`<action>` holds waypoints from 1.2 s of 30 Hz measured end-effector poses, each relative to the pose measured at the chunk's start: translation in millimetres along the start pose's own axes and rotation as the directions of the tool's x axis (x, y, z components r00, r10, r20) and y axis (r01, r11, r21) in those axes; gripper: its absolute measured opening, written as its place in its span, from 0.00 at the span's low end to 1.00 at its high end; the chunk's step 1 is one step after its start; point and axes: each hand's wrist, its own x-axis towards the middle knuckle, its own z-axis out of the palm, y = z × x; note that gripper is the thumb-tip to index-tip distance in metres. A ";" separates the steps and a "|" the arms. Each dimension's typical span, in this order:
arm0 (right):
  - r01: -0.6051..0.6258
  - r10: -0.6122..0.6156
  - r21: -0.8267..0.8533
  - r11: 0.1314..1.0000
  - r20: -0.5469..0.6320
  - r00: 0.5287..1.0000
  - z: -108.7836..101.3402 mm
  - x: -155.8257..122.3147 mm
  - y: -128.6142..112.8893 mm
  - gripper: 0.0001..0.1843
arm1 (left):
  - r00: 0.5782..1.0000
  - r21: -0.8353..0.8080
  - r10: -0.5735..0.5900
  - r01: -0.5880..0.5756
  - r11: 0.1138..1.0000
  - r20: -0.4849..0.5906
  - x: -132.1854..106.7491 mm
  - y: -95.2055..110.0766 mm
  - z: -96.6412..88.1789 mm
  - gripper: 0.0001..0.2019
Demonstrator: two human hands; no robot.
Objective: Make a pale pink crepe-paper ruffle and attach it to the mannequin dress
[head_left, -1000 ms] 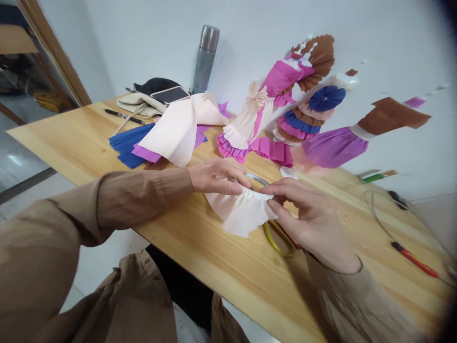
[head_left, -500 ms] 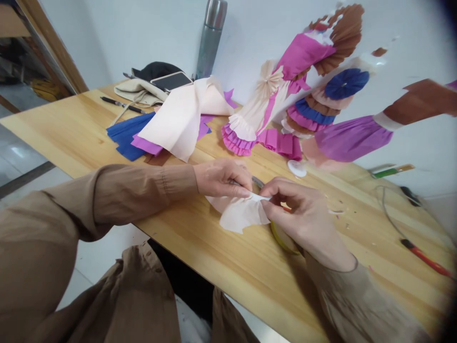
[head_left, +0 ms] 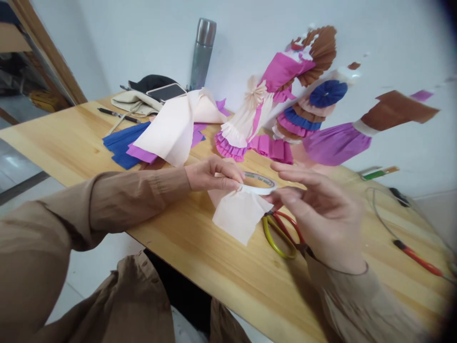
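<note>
Here we are mid-table, left hand (head_left: 214,176) and right hand (head_left: 321,214) meeting at the tape roll (head_left: 259,182). At six o'clock there's bare table (head_left: 221,271) right down to the near edge, a clean lane. Nine to ten o'clock is open wood too, all the way out to the pen (head_left: 116,114). Eleven o'clock is tight, with the crepe paper pile (head_left: 171,128) sitting near our left hand. From twelve to one o'clock the paper figures (head_left: 271,105) stand tall against the wall, blocking that side. The scissors (head_left: 276,236) lie just under our right hand. At three to four o'clock a wire (head_left: 379,220) and a red-handled tool (head_left: 416,257) lie well apart, with clear wood between.
</note>
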 end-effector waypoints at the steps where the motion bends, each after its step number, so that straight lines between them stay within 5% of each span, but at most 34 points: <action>1: 0.077 -0.076 -0.123 0.989 0.013 0.997 -0.1 -0.8 0.3 0.17 | 1.000 0.003 0.010 -0.010 1.000 -0.018 -0.2 -0.9 0.7 0.16; 4: 0.189 -0.189 -0.384 0.904 0.038 0.981 -2.6 -0.8 1.8 0.22 | 0.997 0.019 0.053 -0.052 0.998 -0.058 -0.4 -2.6 2.7 0.17; 7: 0.010 -0.059 -0.267 0.964 -0.176 0.983 -6.8 2.1 1.0 0.09 | 0.991 0.042 0.097 -0.093 0.995 -0.097 -0.2 -0.6 4.7 0.18; 10: -0.110 0.105 -0.053 0.993 -0.087 0.991 -5.0 3.3 -3.7 0.13 | 0.988 0.102 0.108 -0.096 0.990 -0.110 -0.2 5.0 7.0 0.19; 13: -0.162 0.166 -0.120 0.980 0.026 0.986 6.7 -1.3 -8.7 0.13 | 0.987 0.184 0.131 -0.112 0.976 -0.091 0.2 9.8 9.4 0.22; 17: -0.235 0.215 -0.255 0.938 -0.104 0.971 23.7 -10.3 -10.0 0.07 | 0.985 0.281 0.161 -0.135 0.950 -0.069 1.1 11.3 11.9 0.24; 24: -0.169 0.113 -0.379 0.910 -0.166 0.980 29.1 -16.3 -11.3 0.05 | 0.986 0.393 0.158 -0.122 0.911 -0.060 -0.4 10.7 18.1 0.20; 36: -0.113 0.095 -0.357 0.927 -0.067 0.993 32.2 -19.6 -11.8 0.03 | 0.969 0.489 0.221 -0.138 0.861 -0.115 -3.4 12.3 24.3 0.18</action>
